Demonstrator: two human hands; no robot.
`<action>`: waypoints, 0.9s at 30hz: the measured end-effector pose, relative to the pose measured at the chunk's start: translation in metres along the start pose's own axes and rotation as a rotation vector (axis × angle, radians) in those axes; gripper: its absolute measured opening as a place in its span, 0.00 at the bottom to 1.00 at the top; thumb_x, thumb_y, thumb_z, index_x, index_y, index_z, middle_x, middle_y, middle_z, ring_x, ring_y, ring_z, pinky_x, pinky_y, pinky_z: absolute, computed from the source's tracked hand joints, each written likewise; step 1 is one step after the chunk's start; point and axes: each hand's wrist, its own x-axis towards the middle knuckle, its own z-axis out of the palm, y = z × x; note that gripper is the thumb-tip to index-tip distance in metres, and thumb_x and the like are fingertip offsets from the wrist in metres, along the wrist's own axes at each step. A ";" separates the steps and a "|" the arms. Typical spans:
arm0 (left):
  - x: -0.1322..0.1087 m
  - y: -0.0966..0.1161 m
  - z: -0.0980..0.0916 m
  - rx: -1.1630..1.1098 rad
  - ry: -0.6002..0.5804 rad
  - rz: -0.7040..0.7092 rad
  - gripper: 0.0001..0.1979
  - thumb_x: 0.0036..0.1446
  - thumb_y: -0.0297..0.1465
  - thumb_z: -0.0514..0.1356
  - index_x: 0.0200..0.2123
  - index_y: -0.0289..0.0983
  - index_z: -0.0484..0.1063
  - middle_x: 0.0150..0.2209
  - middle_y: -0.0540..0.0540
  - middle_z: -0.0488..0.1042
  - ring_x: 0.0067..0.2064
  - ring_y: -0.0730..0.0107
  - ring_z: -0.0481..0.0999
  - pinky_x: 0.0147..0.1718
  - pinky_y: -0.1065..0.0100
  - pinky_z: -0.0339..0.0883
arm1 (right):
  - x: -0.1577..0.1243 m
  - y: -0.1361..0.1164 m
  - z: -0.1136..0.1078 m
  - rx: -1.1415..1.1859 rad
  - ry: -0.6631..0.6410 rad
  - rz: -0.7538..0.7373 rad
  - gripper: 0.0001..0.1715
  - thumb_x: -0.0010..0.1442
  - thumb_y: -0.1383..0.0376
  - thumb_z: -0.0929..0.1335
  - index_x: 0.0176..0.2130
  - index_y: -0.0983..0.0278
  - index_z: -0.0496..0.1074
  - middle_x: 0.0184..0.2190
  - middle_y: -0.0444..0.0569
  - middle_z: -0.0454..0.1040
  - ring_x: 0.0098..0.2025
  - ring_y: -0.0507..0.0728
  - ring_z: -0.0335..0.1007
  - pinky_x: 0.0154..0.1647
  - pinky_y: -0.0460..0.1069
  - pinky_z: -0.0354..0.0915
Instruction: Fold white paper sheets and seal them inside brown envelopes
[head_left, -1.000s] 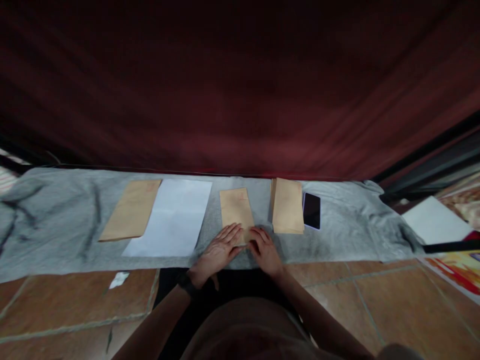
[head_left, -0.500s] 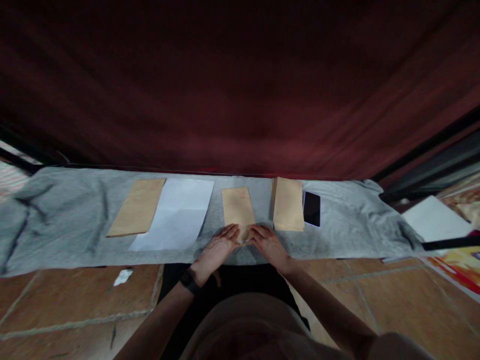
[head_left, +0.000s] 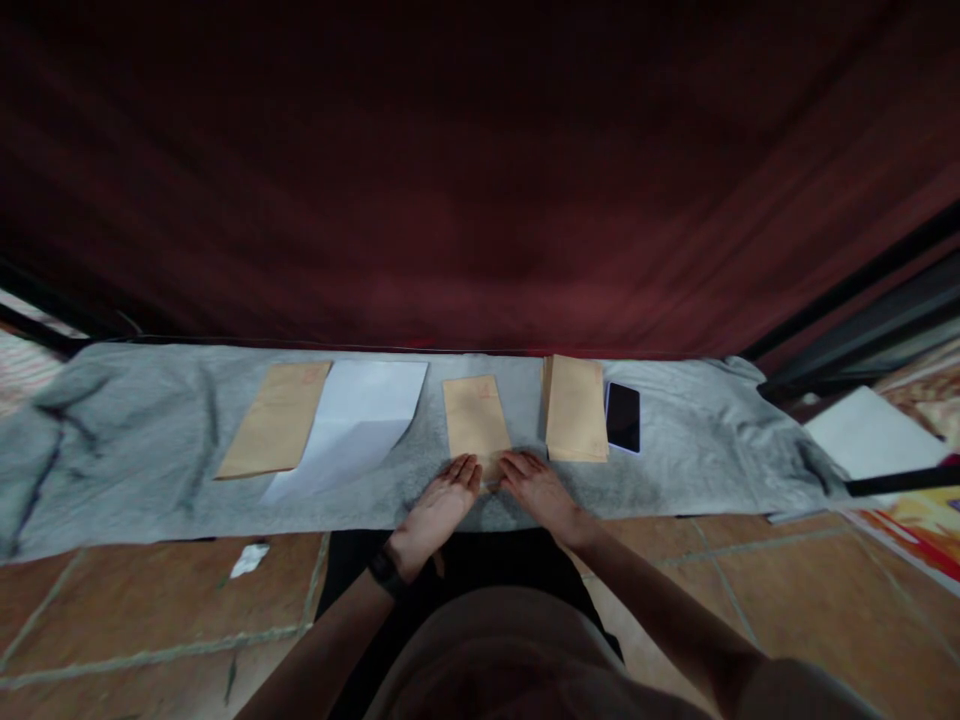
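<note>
A brown envelope lies upright on a grey cloth in front of me. My left hand lies flat at its near left corner, fingers stretched out. My right hand rests flat at its near right corner, fingers out too. Both touch the envelope's near edge and hold nothing. A stack of brown envelopes sits just right of it. To the left are a white sheet, its near right corner lifted or curled, and another brown envelope.
A black phone lies right of the stack. A dark red curtain hangs behind the cloth. Brown floor tiles run along the near side, with a paper scrap. A white sheet and colourful prints lie at far right.
The white sheet's near right corner has lifted or folded, so less of it shows. My hands have stayed at the envelope's near edge, drawing slightly closer together.
</note>
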 end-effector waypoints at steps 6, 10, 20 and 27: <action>0.000 0.011 -0.002 0.082 -0.035 -0.018 0.29 0.59 0.16 0.43 0.63 0.34 0.61 0.65 0.34 0.66 0.67 0.59 0.63 0.63 0.54 0.62 | 0.000 -0.002 -0.002 -0.016 0.001 -0.029 0.13 0.65 0.71 0.67 0.50 0.64 0.75 0.54 0.56 0.74 0.56 0.62 0.70 0.61 0.58 0.66; 0.002 0.018 -0.009 0.140 -0.014 -0.030 0.28 0.59 0.15 0.45 0.61 0.33 0.63 0.62 0.34 0.69 0.65 0.60 0.67 0.60 0.58 0.66 | -0.001 -0.004 0.000 -0.030 0.038 -0.004 0.14 0.65 0.70 0.68 0.51 0.64 0.74 0.54 0.56 0.73 0.55 0.61 0.70 0.61 0.57 0.66; -0.009 0.016 -0.002 0.121 0.138 -0.021 0.26 0.60 0.17 0.50 0.61 0.36 0.66 0.61 0.38 0.71 0.63 0.60 0.70 0.59 0.59 0.67 | -0.008 -0.003 0.009 0.061 0.131 0.017 0.19 0.68 0.68 0.66 0.58 0.64 0.70 0.58 0.54 0.73 0.58 0.59 0.69 0.64 0.57 0.65; 0.007 0.020 0.000 0.038 0.188 -0.043 0.20 0.65 0.23 0.50 0.59 0.35 0.68 0.60 0.38 0.73 0.63 0.58 0.70 0.61 0.57 0.64 | -0.027 -0.007 0.012 0.052 0.138 -0.028 0.27 0.71 0.63 0.62 0.67 0.65 0.61 0.67 0.55 0.62 0.68 0.60 0.59 0.70 0.61 0.56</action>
